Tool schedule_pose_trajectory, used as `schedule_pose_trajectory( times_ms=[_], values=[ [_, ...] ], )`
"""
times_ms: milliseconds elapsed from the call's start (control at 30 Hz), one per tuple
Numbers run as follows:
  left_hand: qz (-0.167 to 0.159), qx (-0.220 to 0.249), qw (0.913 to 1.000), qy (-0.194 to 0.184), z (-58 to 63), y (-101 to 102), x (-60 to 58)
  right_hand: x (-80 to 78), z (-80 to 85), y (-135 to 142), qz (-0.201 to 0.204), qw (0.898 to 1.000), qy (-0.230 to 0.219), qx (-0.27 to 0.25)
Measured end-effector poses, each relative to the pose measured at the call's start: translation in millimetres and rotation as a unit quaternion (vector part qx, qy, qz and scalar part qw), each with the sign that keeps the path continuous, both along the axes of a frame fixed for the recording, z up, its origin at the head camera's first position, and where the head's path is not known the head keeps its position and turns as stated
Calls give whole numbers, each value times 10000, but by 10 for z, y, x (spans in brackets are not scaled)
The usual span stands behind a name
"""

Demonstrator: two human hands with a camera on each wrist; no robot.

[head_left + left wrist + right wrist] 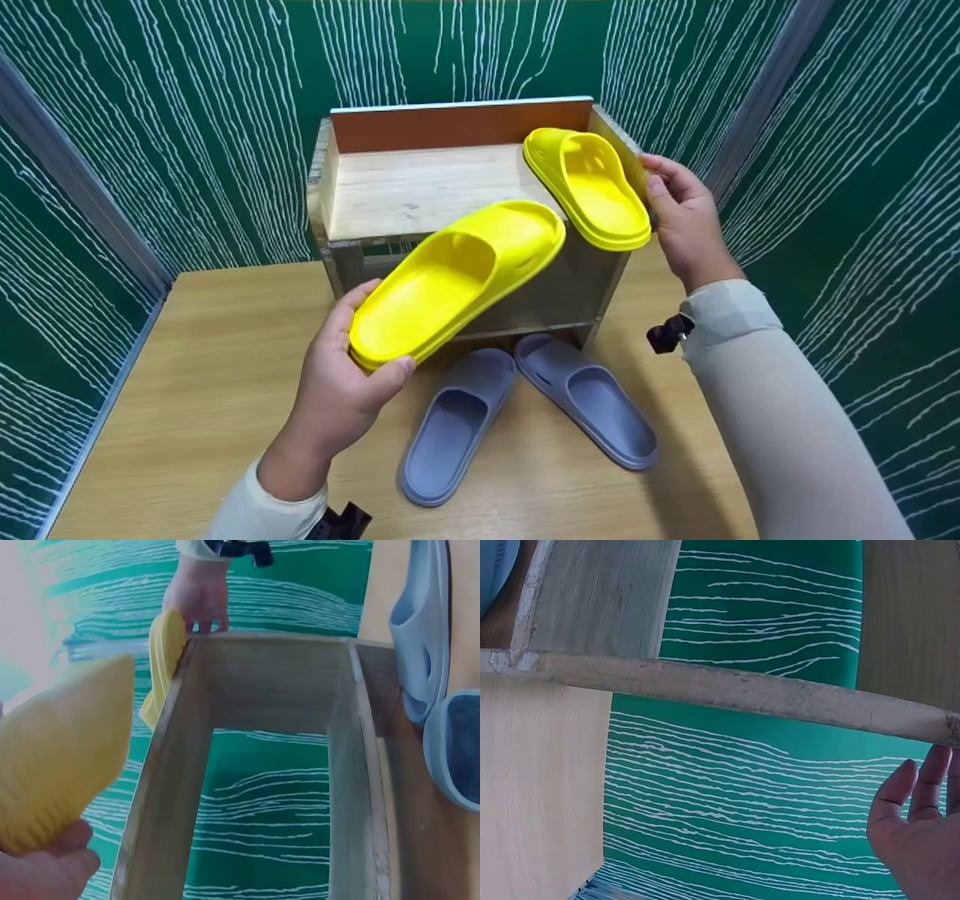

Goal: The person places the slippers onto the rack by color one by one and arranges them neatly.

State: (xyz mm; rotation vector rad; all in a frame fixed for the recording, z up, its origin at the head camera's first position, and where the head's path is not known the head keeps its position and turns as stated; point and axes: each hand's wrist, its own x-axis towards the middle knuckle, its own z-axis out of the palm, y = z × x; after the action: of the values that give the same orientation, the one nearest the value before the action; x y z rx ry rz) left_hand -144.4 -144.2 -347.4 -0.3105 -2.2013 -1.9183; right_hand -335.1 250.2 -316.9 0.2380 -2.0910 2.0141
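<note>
My left hand (337, 382) grips the heel end of a yellow slipper (420, 300), thumb on the near side and fingers on the far side. This slipper is raised in front of a small wooden rack (420, 184), toe toward the rack. A second yellow slipper (607, 199) rests at the right end of the rack's top, its heel over the front edge. My right hand (686, 221) is beside that slipper, at the rack's right side panel. In the right wrist view, the right hand's bent fingers (928, 784) meet the panel's edge, with nothing held visible.
Two grey slippers (457, 427) lie on the wooden floor (225, 390) before the rack, toes close together and heels spread apart. Green walls (187, 135) with white streaks surround the rack at the back and sides. A brown board (457, 127) stands along the rack's back.
</note>
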Motion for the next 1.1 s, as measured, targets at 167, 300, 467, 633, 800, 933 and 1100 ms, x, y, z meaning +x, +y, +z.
schedule_pose_trajectory(
  times_ms=[167, 300, 467, 633, 800, 933, 1100],
  values=[
    [433, -80, 9990, 32, 4, 137, -75, 2, -1, -7, -17, 10000, -25, 19],
    [723, -91, 9973, -2, 7, 256, -136, 10, 6, -16, -7, 10000, -77, 27],
    [947, -195, 9953, 86, 46, 394, -192, 26, 22, -18, 12, 10000, -99, -9],
    [1078, -170, 9940, 64, 101, 514, -217, 49, 38, -24, 4, 9999, -96, -55],
    [1235, -315, 9918, 105, 124, 597, -268, 73, 53, -40, 15, 9999, -101, -72],
    [1351, -442, 9898, 61, 129, 656, -324, 74, 46, -47, 10, 10000, -56, -54],
    [1511, -486, 9873, 46, 119, 733, -398, 66, 32, -53, -8, 10000, 33, 23]
  ],
)
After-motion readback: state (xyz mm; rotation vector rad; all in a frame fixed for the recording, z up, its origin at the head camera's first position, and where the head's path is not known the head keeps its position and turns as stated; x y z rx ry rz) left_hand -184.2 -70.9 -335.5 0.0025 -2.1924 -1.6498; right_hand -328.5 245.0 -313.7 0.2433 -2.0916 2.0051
